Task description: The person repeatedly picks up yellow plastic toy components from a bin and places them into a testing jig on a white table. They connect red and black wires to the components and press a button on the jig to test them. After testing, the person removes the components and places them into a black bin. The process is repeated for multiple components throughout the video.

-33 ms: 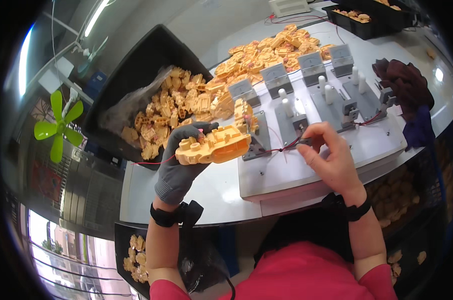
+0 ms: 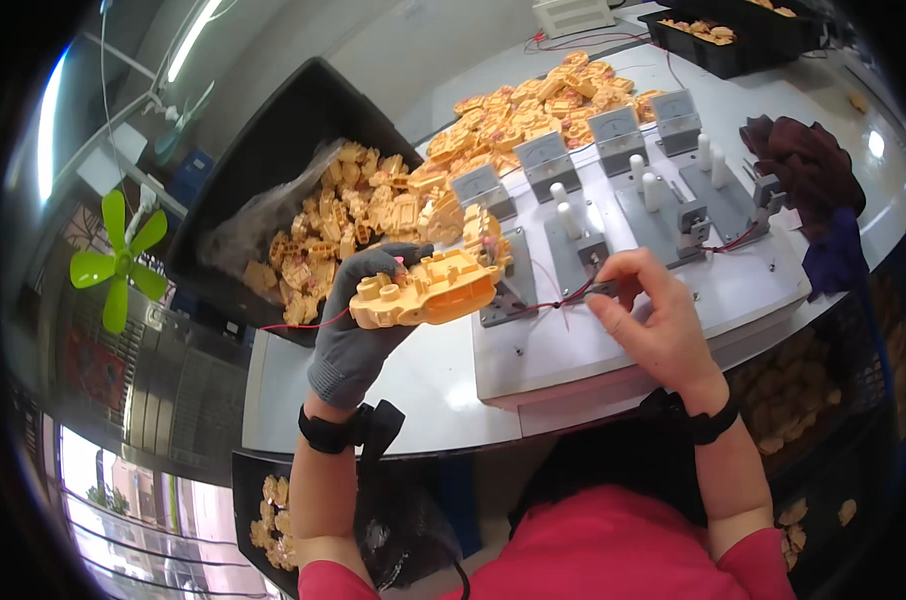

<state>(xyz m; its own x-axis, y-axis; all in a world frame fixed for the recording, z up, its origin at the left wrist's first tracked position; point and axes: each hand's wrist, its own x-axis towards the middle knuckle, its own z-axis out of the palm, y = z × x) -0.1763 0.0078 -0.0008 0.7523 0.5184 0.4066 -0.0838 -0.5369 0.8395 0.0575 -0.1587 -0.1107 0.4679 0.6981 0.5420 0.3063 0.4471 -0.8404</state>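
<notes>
My left hand (image 2: pixel 358 330), in a grey glove, is closed round a yellow plastic housing (image 2: pixel 428 292) with hollow compartments and round posts. A thin red wire (image 2: pixel 308 326) trails left from beside it. My right hand (image 2: pixel 653 310) is bare. Its thumb and forefinger are at either side of a small dark grey block (image 2: pixel 601 288) at the front of a test fixture (image 2: pixel 578 240); red and black wires (image 2: pixel 563 302) run from there to the left. Behind the held housing, a second yellow housing (image 2: pixel 485 240) stands upright at the leftmost fixture.
Several panel meters (image 2: pixel 613 130) and white posts (image 2: pixel 651 190) rise from the white fixture board (image 2: pixel 613 350). Yellow housings are heaped (image 2: pixel 533 105) behind it and in a tilted black bin (image 2: pixel 273 130) at left. A dark cloth (image 2: pixel 803 165) lies right; a green fan (image 2: pixel 121 262) is far left.
</notes>
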